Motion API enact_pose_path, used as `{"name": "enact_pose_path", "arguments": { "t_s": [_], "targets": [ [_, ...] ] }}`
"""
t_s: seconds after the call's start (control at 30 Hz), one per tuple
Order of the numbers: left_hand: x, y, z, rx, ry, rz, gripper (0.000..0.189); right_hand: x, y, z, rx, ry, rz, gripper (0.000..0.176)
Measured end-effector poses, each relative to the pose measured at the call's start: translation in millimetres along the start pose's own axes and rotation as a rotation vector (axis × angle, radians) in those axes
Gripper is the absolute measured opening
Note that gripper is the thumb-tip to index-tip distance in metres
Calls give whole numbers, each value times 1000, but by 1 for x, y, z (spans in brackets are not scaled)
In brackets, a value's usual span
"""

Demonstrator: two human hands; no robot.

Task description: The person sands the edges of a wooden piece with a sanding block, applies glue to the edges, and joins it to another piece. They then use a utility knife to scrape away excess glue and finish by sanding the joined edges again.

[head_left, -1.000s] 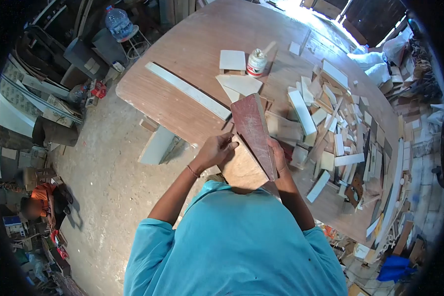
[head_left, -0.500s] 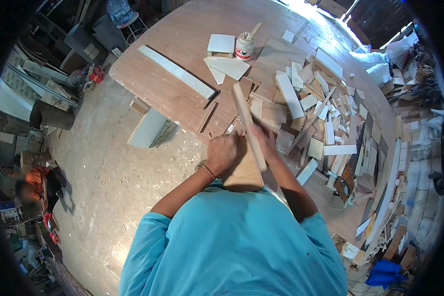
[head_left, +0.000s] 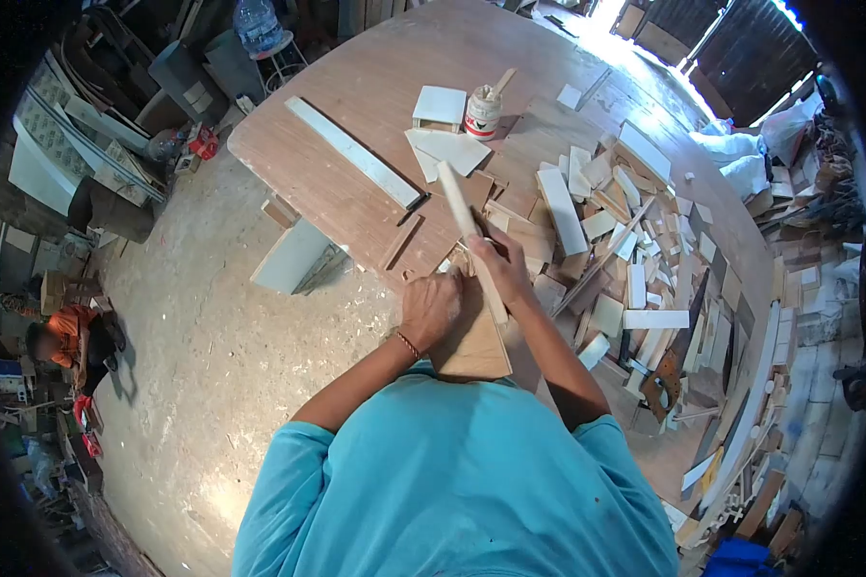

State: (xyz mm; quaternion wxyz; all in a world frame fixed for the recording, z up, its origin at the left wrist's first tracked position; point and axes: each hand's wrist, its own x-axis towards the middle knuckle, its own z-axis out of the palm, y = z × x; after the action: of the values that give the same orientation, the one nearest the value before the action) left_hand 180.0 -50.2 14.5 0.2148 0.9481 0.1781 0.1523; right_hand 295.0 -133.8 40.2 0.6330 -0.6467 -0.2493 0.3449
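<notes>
My right hand [head_left: 503, 262] is wrapped round a long narrow wooden strip [head_left: 471, 231], which slants upward over the table edge. Against my body rests a flat wooden board [head_left: 473, 337], its far end at the table. My left hand [head_left: 433, 306] lies at the board's left side with its fingers curled at the far end; what they pinch is hidden. Just beyond the left hand a thin wood strip [head_left: 401, 242] lies on the table. Past it are a long pale strip [head_left: 354, 152], pale flat pieces [head_left: 449, 152] and a small white-topped block [head_left: 440, 106].
An open jar [head_left: 483, 113] with a stick in it stands on the table [head_left: 356, 67]. Many wood offcuts [head_left: 561, 212] are heaped on the right, with a handsaw [head_left: 662, 387] beside them. At the far left a person in orange [head_left: 70, 337] is low near the floor.
The strip in my right hand has tilted and shifted left and back toward me, uncovering more of the board. My view has turned slightly. My left hand stays at the board.
</notes>
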Motion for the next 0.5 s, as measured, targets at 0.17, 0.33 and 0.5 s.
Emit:
{"name": "enact_pose_path", "arguments": {
  "t_s": [0.17, 0.33, 0.5],
  "targets": [
    [-7, -27, 21, 37, -26, -95, 26, -39, 31, -8, -275, -113, -232, 43],
    [5, -14, 5, -9, -42, -70, 23, -34, 50, -18, -223, -9, -229, 46],
    [18, 6, 9, 11, -55, 20, 22, 23, 17, -18, -42, 100, -143, 53]
  ]
}}
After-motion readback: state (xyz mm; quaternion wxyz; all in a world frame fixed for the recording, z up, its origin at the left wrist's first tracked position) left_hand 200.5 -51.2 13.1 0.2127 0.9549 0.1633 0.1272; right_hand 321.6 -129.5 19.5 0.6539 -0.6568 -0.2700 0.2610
